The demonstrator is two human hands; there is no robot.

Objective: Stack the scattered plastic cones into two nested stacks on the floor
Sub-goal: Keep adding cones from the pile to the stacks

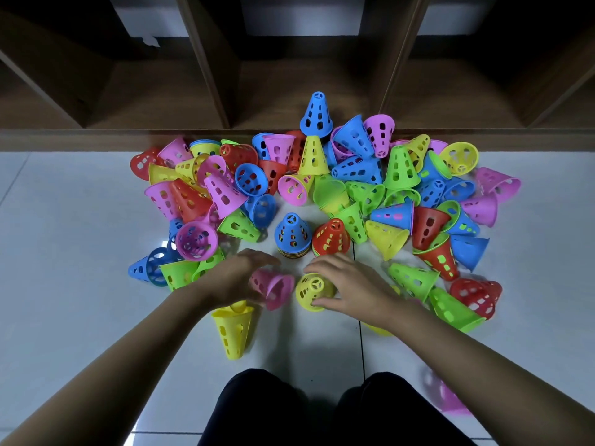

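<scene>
Both look light and stiff: left hand (238, 278) grips pink cone (275, 288), right hand (352, 284) pinches yellow cone (310, 292); hold near rims.

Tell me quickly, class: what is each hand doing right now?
Left hand: grips the pink cone lying on its side.
Right hand: grips the yellow cone, thumb and fingers round it.

We look from a single wide-angle camera worn on the head, facing forward and steeply down, close above the tiled floor (80, 220); the wooden shelf unit (322, 75) bounds the far edge of view.
</scene>
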